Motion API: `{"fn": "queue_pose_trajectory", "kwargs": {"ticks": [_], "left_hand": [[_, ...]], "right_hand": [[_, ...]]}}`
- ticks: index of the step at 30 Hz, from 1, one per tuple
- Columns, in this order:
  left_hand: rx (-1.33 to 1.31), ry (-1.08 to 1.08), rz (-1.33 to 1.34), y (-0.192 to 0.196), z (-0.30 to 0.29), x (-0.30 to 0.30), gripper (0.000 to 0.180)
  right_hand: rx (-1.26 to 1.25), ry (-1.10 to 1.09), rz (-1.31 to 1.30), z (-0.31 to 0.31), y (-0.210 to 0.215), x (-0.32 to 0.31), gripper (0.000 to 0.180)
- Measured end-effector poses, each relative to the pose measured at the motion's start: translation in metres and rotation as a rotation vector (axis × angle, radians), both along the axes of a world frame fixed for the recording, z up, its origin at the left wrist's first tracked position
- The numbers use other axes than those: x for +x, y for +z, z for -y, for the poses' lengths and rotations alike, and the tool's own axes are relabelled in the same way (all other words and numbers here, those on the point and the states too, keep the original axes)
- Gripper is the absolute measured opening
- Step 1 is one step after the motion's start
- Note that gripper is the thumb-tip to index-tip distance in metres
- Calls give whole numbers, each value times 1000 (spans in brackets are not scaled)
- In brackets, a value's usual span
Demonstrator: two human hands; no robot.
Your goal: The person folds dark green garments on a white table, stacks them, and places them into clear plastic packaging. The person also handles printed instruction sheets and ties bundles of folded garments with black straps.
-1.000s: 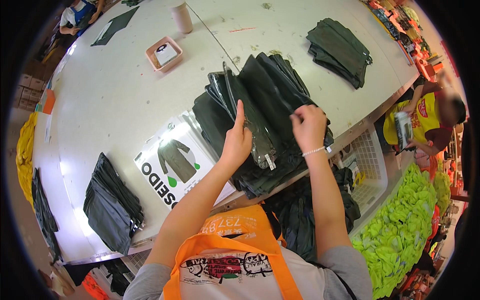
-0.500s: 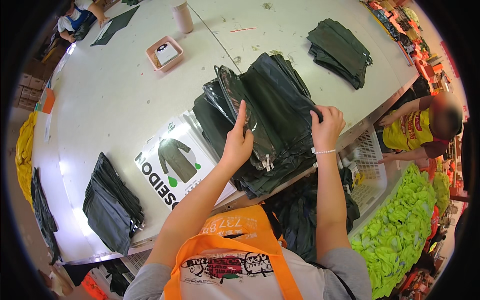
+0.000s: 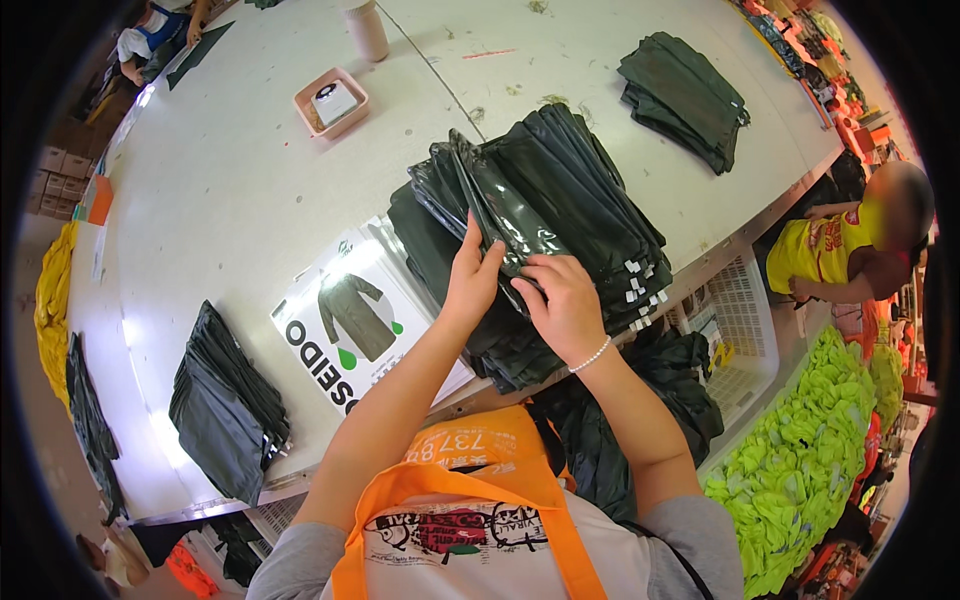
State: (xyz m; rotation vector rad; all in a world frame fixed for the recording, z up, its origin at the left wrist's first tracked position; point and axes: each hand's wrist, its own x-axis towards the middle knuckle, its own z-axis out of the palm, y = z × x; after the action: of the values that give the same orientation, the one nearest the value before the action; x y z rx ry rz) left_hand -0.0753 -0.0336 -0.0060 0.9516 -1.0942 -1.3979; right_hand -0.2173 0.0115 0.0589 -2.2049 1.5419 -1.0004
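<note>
In front of me at the table edge lies a pile of folded dark green garments (image 3: 590, 190), fanned out, with several white tags along its near right edge. On its left part, a glossy folded garment (image 3: 500, 195) looks wrapped in clear plastic. My left hand (image 3: 474, 285) grips this wrapped garment at its near left side, thumb and index finger on it. My right hand (image 3: 566, 308) is beside it, fingers curled on the garment's near right edge. Left of the pile sits a stack of white printed sheets (image 3: 350, 315) picturing a long coat.
More folded dark garments lie at the left (image 3: 225, 405) and far right (image 3: 685, 100). A pink tray (image 3: 332, 104) and a pale cup (image 3: 367, 30) stand farther back. At right are a white basket (image 3: 745, 320), lime-green garments (image 3: 790, 460) and a person in yellow (image 3: 820, 250).
My right hand has left the right-hand garments and come leftward to the wrapped garment. The garments it held up now lie fanned to the right, tags showing. My left hand has closed on the wrapped garment.
</note>
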Motion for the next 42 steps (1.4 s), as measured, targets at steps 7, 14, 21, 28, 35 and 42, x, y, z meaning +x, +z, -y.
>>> {"fn": "queue_pose_trajectory", "kwargs": {"ticks": [7, 14, 21, 28, 35, 42], "left_hand": [[-23, 65, 218, 20, -9, 3, 71], [44, 105, 158, 20, -8, 8, 78], [-105, 130, 301, 10, -9, 9, 76], [-186, 1, 454, 27, -14, 8, 70], [83, 83, 275, 37, -16, -2, 76], [22, 112, 426, 15, -14, 10, 82]], "right_hand": [[-86, -231, 99, 13, 18, -34, 25], [115, 135, 276, -15, -13, 25, 22], [-199, -320, -110, 28, -14, -57, 22], [3, -378, -393, 36, -30, -82, 19], [66, -22, 32, -8, -18, 5, 12], [-199, -289, -104, 25, -10, -50, 14]]}}
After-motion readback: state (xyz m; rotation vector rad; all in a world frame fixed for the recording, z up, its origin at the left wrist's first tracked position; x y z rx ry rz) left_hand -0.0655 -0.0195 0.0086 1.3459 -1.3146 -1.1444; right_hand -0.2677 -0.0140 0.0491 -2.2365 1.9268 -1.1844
